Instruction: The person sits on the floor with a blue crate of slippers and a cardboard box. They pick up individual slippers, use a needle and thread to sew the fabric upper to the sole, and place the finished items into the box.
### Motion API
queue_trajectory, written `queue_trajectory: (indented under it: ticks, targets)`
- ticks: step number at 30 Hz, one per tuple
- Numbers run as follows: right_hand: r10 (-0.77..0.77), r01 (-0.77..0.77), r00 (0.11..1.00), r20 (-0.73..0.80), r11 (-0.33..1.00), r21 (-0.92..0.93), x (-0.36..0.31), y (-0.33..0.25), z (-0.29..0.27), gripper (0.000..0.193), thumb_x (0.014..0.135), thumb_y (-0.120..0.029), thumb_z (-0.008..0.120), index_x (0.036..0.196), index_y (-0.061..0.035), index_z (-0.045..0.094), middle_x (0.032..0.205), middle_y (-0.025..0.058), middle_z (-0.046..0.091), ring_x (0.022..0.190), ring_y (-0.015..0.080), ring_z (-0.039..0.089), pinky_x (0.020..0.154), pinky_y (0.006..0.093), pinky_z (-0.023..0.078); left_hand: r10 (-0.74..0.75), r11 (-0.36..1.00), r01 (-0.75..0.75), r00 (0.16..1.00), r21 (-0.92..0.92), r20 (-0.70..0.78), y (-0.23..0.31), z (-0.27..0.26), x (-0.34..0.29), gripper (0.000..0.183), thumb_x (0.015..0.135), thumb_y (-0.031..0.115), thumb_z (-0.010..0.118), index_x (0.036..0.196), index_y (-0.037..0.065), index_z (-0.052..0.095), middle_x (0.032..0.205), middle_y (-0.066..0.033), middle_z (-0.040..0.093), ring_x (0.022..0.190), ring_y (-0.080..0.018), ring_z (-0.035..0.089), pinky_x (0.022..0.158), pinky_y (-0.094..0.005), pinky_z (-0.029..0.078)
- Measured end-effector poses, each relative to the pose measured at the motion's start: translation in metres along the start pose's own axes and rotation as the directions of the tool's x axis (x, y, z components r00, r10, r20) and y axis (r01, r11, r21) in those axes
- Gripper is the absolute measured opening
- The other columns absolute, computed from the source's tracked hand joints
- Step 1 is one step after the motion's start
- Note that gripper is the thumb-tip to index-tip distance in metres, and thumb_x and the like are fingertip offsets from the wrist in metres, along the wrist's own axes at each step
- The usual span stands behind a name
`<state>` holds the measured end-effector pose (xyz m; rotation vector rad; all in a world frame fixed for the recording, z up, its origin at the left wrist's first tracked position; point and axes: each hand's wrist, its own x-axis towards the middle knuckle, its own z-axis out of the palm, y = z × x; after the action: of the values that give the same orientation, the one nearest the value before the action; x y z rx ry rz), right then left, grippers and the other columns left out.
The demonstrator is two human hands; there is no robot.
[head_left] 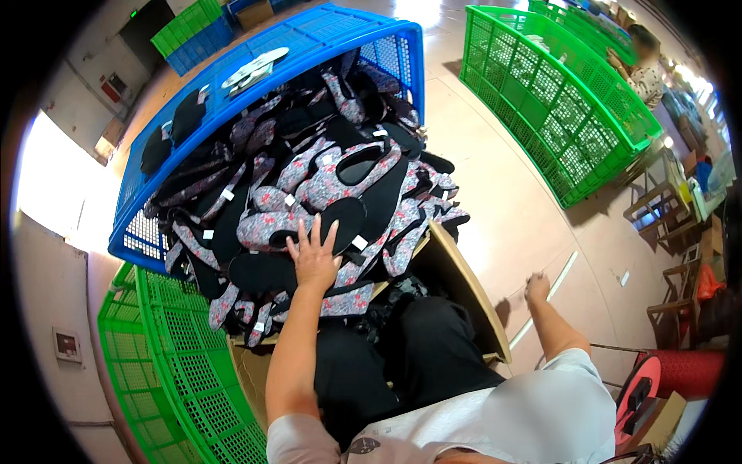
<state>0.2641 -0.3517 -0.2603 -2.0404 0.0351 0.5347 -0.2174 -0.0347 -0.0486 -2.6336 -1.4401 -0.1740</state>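
Observation:
A large heap of floral fabric slippers (pixel 325 182) with black soles and small white tags spills from a tipped blue plastic crate (pixel 267 58). On the near face of the heap, my left hand (pixel 315 259) lies with its fingers spread, touching a floral slipper beside a black sole (pixel 344 220). My right hand (pixel 537 288) is off to the right above the floor, its fingers curled closed. Whatever those fingers hold, if anything, is hidden. Under the heap's near edge, around my legs, stands an open cardboard box (pixel 468 286).
Green plastic crates (pixel 560 108) stand at the far right, with a person (pixel 643 66) beyond them. More green crates (pixel 189 363) are stacked at my left. A white strip (pixel 563 274) lies on the floor by my right hand. Wooden stools (pixel 661 201) line the right side.

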Motion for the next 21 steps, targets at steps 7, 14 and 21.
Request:
queue_trajectory:
  ticks: [7,14,21]
  targets:
    - [-0.2,0.314,0.949,0.242,0.614,-0.724,0.074,0.244,-0.072,0.019,0.088,-0.011,0.055,0.097,-0.0012,0.068,0.099,0.0227,0.069,0.096,0.0373,0.067,0.082,0.0471,0.053,0.087,0.973,-0.103,0.992,-0.205,-0.088,0.027,-0.043,-0.017,0.069,0.077,0.034,0.077,0.141,0.024,0.052,0.153,-0.015,0.036,0.142,-0.0462,0.027,0.11,-0.069,0.02]
    - [0.666,-0.654,0.745,0.041,0.741,-0.156,0.009,0.207,-0.032,0.03,0.087,-0.018,0.069,0.11,-0.0007,0.061,0.088,0.0168,0.069,0.084,0.0307,0.069,0.073,0.0448,0.056,0.5,0.866,-0.49,0.846,-0.098,0.185,0.016,-0.057,-0.073,0.05,0.083,0.047,0.07,0.129,0.031,0.062,0.147,-0.0008,0.047,0.142,-0.0341,0.034,0.109,-0.0698,0.02]
    - [0.645,-0.663,0.727,0.235,0.749,-0.003,0.039,0.272,0.011,0.023,0.096,-0.022,0.058,0.098,-0.0005,0.064,0.092,0.0179,0.067,0.085,0.0344,0.065,0.069,0.0535,0.05,0.376,0.921,-0.383,0.922,0.076,0.091,-0.012,-0.001,-0.023,0.042,0.089,0.038,0.066,0.131,0.032,0.062,0.141,0.0053,0.051,0.143,-0.0352,0.03,0.11,-0.0704,0.018]
